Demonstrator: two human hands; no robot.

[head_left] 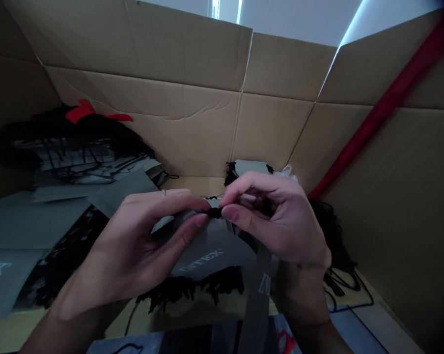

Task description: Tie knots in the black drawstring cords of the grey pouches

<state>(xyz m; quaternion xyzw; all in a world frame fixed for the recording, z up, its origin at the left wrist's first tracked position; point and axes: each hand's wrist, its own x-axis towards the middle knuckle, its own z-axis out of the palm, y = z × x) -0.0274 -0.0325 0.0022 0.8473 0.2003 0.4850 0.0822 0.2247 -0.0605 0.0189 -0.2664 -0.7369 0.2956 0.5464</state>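
Note:
My left hand (133,250) and my right hand (277,221) meet in the middle of the view. Thumb and forefinger of each pinch a small knot of black cord (214,213) from either side. The cord is attached at the top of a grey paper bag (210,258) with pale printed lettering, which hangs below my fingers. My fingers hide most of the cord and the bag's top edge. A ring sits on one finger of my left hand.
Tall cardboard box walls (185,123) surround the work area. Stacked grey bags with tangled black cords (74,152) lie at the left, and a smaller bundle (247,169) lies behind my hands. A red strip (380,108) runs along the right wall.

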